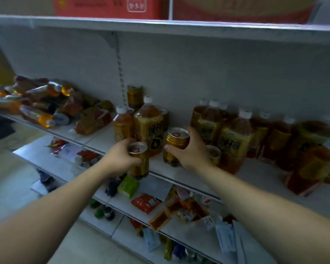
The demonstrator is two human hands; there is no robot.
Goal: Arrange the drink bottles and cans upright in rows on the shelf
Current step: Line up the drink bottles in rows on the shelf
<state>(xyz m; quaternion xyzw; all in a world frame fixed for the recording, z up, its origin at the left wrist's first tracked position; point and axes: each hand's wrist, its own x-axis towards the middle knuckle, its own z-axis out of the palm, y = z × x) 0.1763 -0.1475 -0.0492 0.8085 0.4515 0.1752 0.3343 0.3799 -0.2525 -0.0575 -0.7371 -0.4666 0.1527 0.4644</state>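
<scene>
At the far left of the shelf (pixel 101 141), a heap of bottles (pixel 42 105) is being left lying on its sides, so that part of the job is judged outstanding; nearer the middle, a gold can (pixel 139 162) is being gripped by the left hand (pixel 118 159), fingers curled round its upper body, at the shelf's near edge; whether it is being rested there cannot be told; just behind it, upright bottles (pixel 149 128) are being kept as the back of a row; to the right, a second can (pixel 176 145) is being clasped by the right hand (pixel 192 151), thumb in front and fingers wrapped behind, slightly tilted, probably for standing beside the first; further right, tall bottles (pixel 234 138) are being kept upright in rows.
</scene>
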